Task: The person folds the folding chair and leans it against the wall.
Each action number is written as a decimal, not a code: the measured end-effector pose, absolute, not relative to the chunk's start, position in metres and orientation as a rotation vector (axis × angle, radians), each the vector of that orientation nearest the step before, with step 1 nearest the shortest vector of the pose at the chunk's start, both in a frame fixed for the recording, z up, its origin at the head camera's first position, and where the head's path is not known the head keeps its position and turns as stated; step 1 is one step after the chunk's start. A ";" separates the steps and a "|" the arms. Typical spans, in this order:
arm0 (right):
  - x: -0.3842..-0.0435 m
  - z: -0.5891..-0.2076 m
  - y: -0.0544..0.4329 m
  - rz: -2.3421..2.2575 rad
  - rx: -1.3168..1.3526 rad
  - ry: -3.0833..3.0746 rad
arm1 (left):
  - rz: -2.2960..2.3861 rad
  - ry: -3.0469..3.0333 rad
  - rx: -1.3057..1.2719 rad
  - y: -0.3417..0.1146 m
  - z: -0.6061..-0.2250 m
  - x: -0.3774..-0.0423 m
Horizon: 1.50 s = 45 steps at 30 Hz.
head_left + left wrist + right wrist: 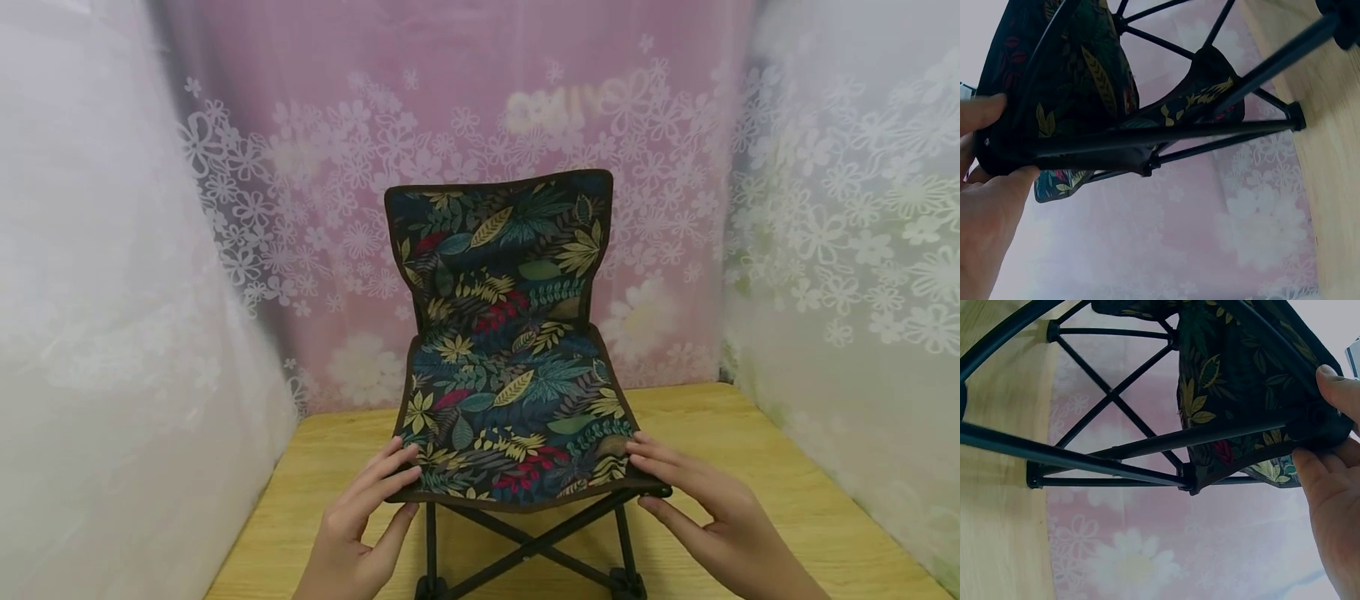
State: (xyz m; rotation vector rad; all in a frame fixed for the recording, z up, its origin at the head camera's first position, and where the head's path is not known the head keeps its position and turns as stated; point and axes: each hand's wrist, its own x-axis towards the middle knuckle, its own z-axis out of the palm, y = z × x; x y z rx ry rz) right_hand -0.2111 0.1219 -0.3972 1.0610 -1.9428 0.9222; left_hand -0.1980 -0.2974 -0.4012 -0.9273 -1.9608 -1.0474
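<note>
A folding chair (517,392) stands unfolded on the wooden surface, its dark fabric printed with colourful leaves. The front left corner of its seat is gripped by my left hand (360,521), fingers on top and thumb below. At the front right corner my right hand (712,508) holds on the same way. Seen from underneath in the left wrist view, the thumb of my left hand (991,219) lies against the corner where a black tube (1166,134) ends. In the right wrist view, my right hand (1335,500) wraps the opposite corner beside another tube (1235,427).
Black crossed legs (525,547) with plastic feet (626,583) bear the chair on a light wooden tabletop (300,500). A pink floral curtain (315,217) hangs behind. Pale sheets close in the left side (112,333) and the right side (847,275).
</note>
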 end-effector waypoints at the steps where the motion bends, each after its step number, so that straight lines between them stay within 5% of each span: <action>1: -0.211 -0.398 0.123 0.927 1.071 -1.930 | -1.034 -1.957 -0.930 -0.299 -0.402 -0.198; 45: -0.205 -0.398 0.126 0.861 1.172 -1.832 | -0.754 -1.844 -0.899 -0.314 -0.410 -0.199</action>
